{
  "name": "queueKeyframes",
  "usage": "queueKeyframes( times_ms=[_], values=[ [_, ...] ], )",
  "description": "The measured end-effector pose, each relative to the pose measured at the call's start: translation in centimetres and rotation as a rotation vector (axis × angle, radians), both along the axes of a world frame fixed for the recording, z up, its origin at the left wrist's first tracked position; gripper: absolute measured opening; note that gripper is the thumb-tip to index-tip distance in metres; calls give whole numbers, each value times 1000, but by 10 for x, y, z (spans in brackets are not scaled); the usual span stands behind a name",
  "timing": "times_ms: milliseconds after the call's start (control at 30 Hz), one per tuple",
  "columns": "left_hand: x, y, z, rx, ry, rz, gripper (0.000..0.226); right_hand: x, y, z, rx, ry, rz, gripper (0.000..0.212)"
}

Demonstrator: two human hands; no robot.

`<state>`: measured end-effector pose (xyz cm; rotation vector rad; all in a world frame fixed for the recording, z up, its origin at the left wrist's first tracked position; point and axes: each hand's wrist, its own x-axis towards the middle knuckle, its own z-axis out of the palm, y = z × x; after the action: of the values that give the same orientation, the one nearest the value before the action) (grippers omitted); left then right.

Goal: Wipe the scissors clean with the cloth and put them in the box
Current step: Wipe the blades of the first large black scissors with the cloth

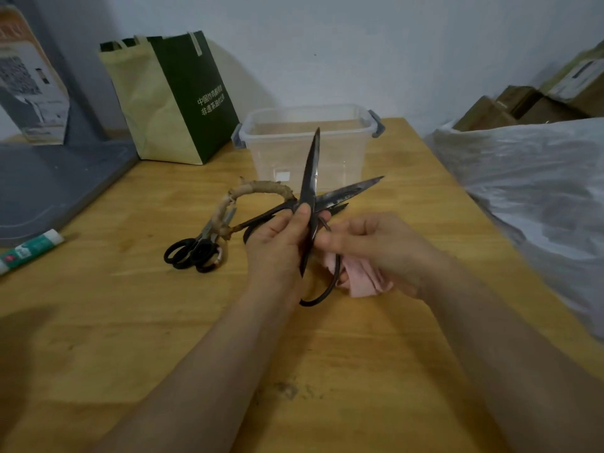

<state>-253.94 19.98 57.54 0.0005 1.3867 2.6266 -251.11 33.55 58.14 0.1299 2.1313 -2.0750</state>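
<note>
1. Head view: the dark scissors [309,197] stand nearly upright, off the table [327,354], on your side of the box [307,125], tip pointing up towards its rim. None are in the box yet.
2. Risk, as I judge it: your left hand [277,243] pinches bare metal by the blade edge. If the cloth drags while you wipe, that hand could slide onto the edge.
3. Risk: the raised point may knock the box's near wall when you move to drop the scissors in.
4. Risk: the wrapped-handle scissors [261,188] and black-handled scissors [192,253] lie between you and the box, left of the held pair. A low sweep could catch them.
5. Left hand: thumb and fingers closed on the held scissors' middle.
6. Right hand [376,246]: fingers curled round the pink cloth [362,279], fingertips touching the scissors near the handle loop.
</note>
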Motion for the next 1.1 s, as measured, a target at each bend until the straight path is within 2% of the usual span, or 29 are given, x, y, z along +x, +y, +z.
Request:
queueKeyframes(
  times_ms=[100, 267, 367, 433, 500, 567, 667, 733, 833, 900, 1033, 1067, 1100],
  values=[
    [0, 0, -2, -31, 30, 7, 14, -2, -9, -6, 44, 151, -124, 5],
    [-1, -1, -3, -357, 271, 12, 21, -7, -5, -6, 43, 289, -319, 13],
    [3, -4, -6, -681, 528, 150, 27, -5, 9, 0, 5, 302, -385, 13],
    [6, -6, -3, -690, 671, 286, 31, -3, 17, 0, -6, 294, -378, 9],
    [4, -9, 0, -648, 748, 412, 25, -1, 21, 1, -23, 292, -362, 10],
    [-2, -13, 0, -744, 730, 460, 10, 0, 23, 3, -38, 299, -331, 11],
    [-12, -15, -6, -982, 602, 403, 55, 1, 23, 4, -48, 315, -277, 11],
    [-13, -14, -8, -905, 526, 286, 61, 1, 21, 5, -49, 322, -253, 11],
    [-13, -12, -11, -815, 483, 198, 59, 2, 17, 5, -45, 330, -254, 9],
    [-11, -10, -14, -864, 520, 181, 59, 1, 15, 6, -38, 345, -289, 8],
    [-3, -2, -17, -1099, 676, 194, 67, 1, 6, 5, -48, 363, -317, 7],
    [0, 1, -16, -1094, 679, 124, 72, 1, 4, 5, -71, 351, -294, 8],
    [3, 3, -14, -999, 648, 5, 73, 1, 2, 5, -89, 343, -257, 9]
  ],
)
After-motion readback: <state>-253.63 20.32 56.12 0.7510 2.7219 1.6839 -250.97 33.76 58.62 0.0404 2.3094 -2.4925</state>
